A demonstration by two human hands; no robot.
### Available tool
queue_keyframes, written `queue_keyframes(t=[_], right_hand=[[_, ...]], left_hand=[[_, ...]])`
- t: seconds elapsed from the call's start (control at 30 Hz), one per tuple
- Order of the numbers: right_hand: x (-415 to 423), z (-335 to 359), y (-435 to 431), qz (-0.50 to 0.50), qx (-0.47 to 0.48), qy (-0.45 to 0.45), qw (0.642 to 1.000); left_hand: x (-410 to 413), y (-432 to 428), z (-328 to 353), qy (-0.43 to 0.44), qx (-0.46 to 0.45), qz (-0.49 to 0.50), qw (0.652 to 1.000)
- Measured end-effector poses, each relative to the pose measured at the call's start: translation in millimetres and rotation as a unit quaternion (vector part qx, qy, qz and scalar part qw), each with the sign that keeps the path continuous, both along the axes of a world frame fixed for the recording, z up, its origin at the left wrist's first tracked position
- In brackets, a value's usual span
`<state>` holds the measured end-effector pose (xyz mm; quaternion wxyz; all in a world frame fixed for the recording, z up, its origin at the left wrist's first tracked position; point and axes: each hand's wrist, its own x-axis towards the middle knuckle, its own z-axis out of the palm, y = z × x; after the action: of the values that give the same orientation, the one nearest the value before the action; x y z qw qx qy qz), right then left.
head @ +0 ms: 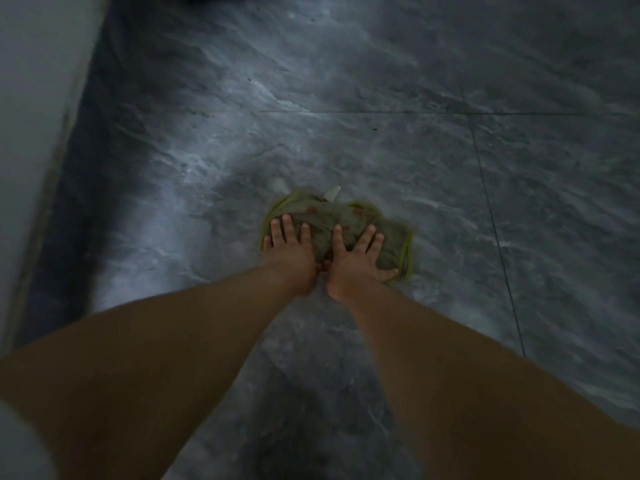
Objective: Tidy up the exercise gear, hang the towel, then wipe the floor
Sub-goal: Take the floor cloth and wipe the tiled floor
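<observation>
Cloth point(323, 221): crumpled grey-green rag with a yellow-green hem and a few reddish marks on top, lying bunched on the floor point(363, 98). White tag point(331, 194) sticks out at the cloth's far edge.

Left hand point(287, 252): palm down on the near-left part of the cloth, fingers straight and spread, tips reaching the left hem. It presses flat and does not pinch the fabric.

Right hand point(353, 259): palm down on the near-right part of the cloth, fingers straight and fanned, thumb out toward the right hem. Also a flat press.

The heels of both hands sit just beside each other at the cloth's near edge; whether they touch is unclear. Both bare forearms run from the cloth back toward the camera.

Floor around the cloth: dark grey marble-pattern tile, glossy, with a pale sheen left of and beyond the cloth. One grout line point(496, 233) passes right of the cloth, another crosses beyond it.

Well left of the cloth: pale wall point(34, 98), with a dark band along its base.
</observation>
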<state>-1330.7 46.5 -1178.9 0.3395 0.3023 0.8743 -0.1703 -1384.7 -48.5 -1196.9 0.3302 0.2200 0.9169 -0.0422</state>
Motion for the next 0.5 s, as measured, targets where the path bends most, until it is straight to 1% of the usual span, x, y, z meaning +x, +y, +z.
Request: queue_keyframes(t=[0.23, 0.37, 0.5], right_hand=[[36, 5, -63, 0.033, -0.003, -0.031, 0.999], [51, 9, -104, 0.042, -0.018, -0.042, 0.998], [55, 19, -134, 0.064, -0.039, -0.060, 0.995]], left_hand=[[35, -68, 1, -0.008, 0.006, 0.002, 1.000], [55, -113, 4, -0.018, 0.015, 0.024, 0.999], [68, -149, 9, -0.038, 0.005, 0.054, 0.998]])
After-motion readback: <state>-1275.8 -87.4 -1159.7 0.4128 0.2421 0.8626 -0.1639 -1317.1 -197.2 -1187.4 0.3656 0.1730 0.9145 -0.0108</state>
